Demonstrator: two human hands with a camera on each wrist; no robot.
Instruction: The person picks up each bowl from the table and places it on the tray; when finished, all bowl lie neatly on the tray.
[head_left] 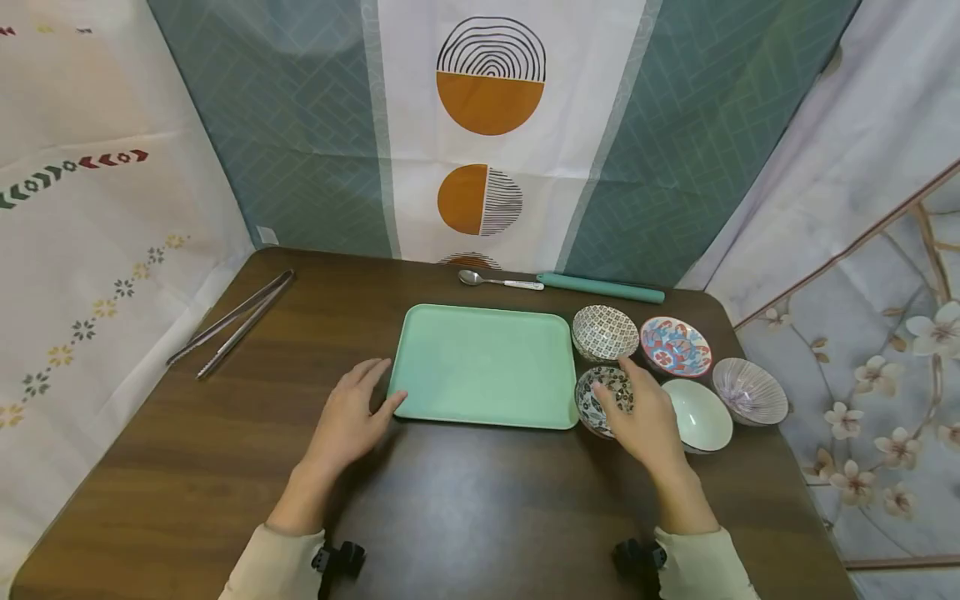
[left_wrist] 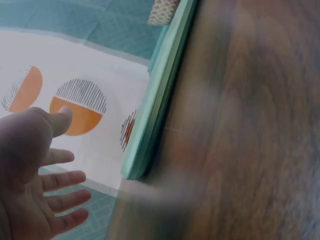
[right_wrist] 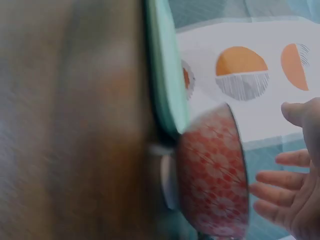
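Note:
A light green rectangular tray lies on the table. My left hand is at its front left corner, fingers spread; whether the thumb touches the rim I cannot tell. In the left wrist view the left hand holds nothing. My right hand hovers over a bowl with a dark floral inside, beside the tray's right edge, and partly covers it. The right wrist view has the right hand with loosely extended fingers, apart from a bowl with a red flower-patterned outside.
Behind and right of that bowl stand a brown-patterned bowl, a red-and-blue bowl, a pale green bowl and a striped bowl. A spoon and a teal stick-like item lie at the back; metal tongs lie left.

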